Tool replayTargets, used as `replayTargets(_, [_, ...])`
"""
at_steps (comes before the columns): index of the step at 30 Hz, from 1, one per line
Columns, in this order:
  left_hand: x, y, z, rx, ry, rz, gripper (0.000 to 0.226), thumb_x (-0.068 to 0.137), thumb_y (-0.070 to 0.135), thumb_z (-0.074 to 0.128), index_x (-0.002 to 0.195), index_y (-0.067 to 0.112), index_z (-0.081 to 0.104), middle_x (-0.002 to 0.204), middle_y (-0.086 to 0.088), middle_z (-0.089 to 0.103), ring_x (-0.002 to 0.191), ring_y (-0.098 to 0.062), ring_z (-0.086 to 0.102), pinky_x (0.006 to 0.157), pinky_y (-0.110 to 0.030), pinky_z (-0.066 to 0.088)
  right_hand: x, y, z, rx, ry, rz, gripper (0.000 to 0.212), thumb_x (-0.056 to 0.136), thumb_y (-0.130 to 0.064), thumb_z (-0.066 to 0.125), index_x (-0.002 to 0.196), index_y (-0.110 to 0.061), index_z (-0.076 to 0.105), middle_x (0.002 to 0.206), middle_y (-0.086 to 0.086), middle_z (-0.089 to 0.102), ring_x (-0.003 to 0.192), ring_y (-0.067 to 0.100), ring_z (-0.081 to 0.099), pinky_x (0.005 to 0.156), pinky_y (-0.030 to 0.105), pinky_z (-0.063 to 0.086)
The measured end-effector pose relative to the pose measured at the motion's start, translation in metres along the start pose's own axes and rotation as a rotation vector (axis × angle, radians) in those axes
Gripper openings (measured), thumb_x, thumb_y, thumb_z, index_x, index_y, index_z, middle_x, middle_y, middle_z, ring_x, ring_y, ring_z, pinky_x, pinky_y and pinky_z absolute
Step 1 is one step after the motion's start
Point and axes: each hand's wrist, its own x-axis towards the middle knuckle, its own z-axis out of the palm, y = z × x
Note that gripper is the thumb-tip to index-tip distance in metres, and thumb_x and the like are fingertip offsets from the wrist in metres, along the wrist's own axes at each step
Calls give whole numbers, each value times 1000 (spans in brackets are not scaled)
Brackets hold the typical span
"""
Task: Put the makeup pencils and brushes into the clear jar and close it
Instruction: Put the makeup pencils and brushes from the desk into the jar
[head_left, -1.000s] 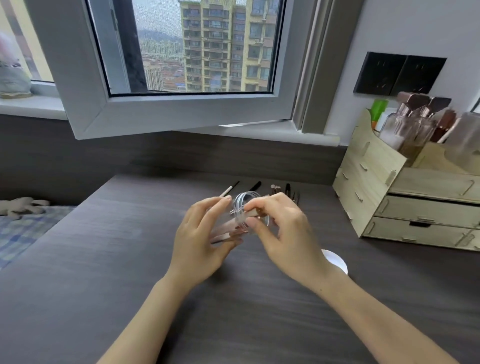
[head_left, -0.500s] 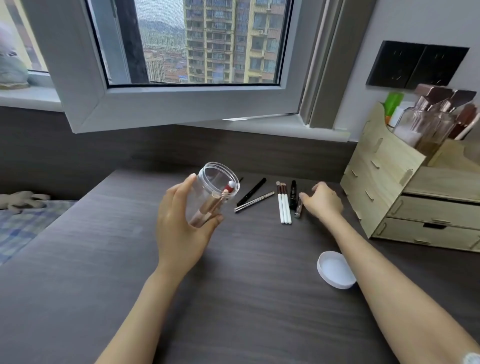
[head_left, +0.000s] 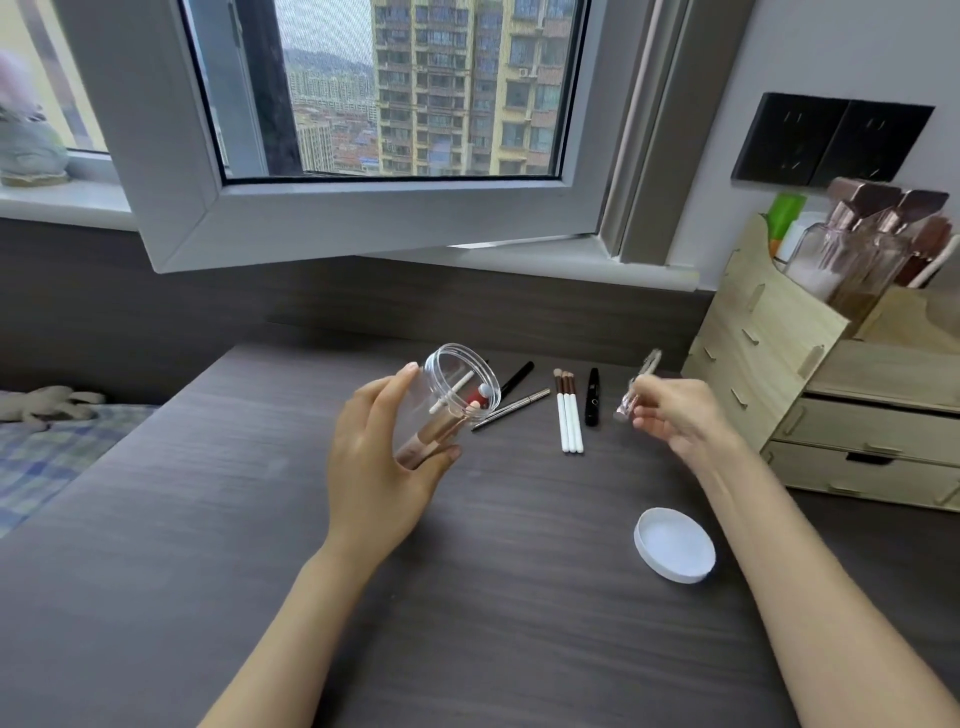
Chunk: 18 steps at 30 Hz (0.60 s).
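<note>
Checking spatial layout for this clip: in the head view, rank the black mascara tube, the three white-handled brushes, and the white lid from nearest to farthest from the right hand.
From the right hand:
1. Black mascara tube, just to its left on the desk.
2. White-handled brushes, farther left, beside the tube.
3. White lid, toward the camera, by the forearm.

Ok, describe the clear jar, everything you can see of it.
The clear jar is a see-through cylinder that looks like plastic, with a wide ridged mouth and no lid on. The left hand holds it above the desk, fingers wrapped round its lower body, tilted so the open mouth points up and to the right. Inside lean several items: a thin white stick, rose-gold tubes and something with a red and white tip. Its white lid lies apart on the desk, inner side up.
</note>
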Motion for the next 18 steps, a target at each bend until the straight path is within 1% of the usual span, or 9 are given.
replayTargets(2, [-1, 3, 1, -9, -4, 12, 86, 56, 11, 90, 130, 16, 46, 120, -4, 57, 109, -17, 50, 95, -2, 27, -35, -18, -1, 267, -136, -102, 22, 88, 7, 49, 71, -7, 54, 42, 0, 63, 38, 6, 61, 41, 15, 51])
replayTargets(4, [-2, 6, 1, -23, -14, 37, 84, 58, 16, 88, 130, 18, 45, 119, 3, 52, 110, -16, 49, 96, -3, 28, -72, -30, 3, 350, -270, -240, 21, 86, 10, 51, 77, -8, 54, 56, 3, 67, 53, 13, 69, 52, 20, 57])
replayTargets(6, [-4, 9, 2, -28, -35, 68, 81, 60, 22, 83, 131, 19, 45, 120, 5, 49, 111, -14, 49, 97, -4, 28, -106, -34, 13, 240, -362, -404, 14, 83, 10, 58, 82, -4, 58, 70, 11, 67, 63, 19, 69, 60, 25, 59])
replayTargets(8, [-6, 11, 2, -39, -66, 96, 79, 61, 26, 82, 131, 18, 45, 121, 6, 50, 112, -7, 48, 98, -5, 29, -129, -34, 24, 61, -395, -540, 9, 80, 7, 65, 86, 2, 62, 77, 11, 67, 68, 15, 68, 63, 25, 59])
replayTargets(10, [-9, 14, 2, -56, -96, 108, 78, 64, 32, 80, 132, 18, 44, 123, 8, 51, 113, -1, 43, 98, -5, 29, -140, -29, 35, -106, -390, -642, 11, 79, 2, 69, 88, -2, 65, 80, 5, 69, 70, 8, 67, 62, 19, 55])
replayTargets(13, [-12, 16, 4, -98, -133, 128, 76, 68, 39, 74, 133, 18, 43, 125, 7, 49, 114, -6, 46, 99, -9, 33, -146, -19, 46, -432, -332, -832, 8, 80, -21, 69, 87, -18, 71, 80, -11, 66, 76, 13, 63, 68, 20, 50])
replayTargets(14, [-13, 16, 4, -111, -140, 133, 75, 68, 40, 74, 133, 18, 43, 125, 10, 48, 114, -7, 47, 98, -10, 34, -147, -17, 48, -532, -304, -908, 14, 80, -29, 65, 87, -19, 72, 77, -19, 62, 78, 13, 59, 70, 18, 45])
replayTargets(16, [-14, 17, 5, -137, -141, 122, 74, 69, 41, 73, 133, 18, 42, 124, 13, 47, 113, -5, 47, 98, -9, 33, -146, -13, 51, -634, -282, -1035, 25, 80, -37, 58, 89, -19, 72, 75, -27, 53, 79, 13, 55, 69, 14, 39])
replayTargets(18, [-14, 18, 5, -146, -135, 114, 74, 69, 40, 73, 132, 18, 43, 124, 10, 50, 113, -2, 46, 97, -8, 33, -146, -12, 52, -648, -264, -1063, 27, 80, -38, 58, 93, -19, 71, 73, -31, 47, 77, 10, 53, 69, 12, 37])
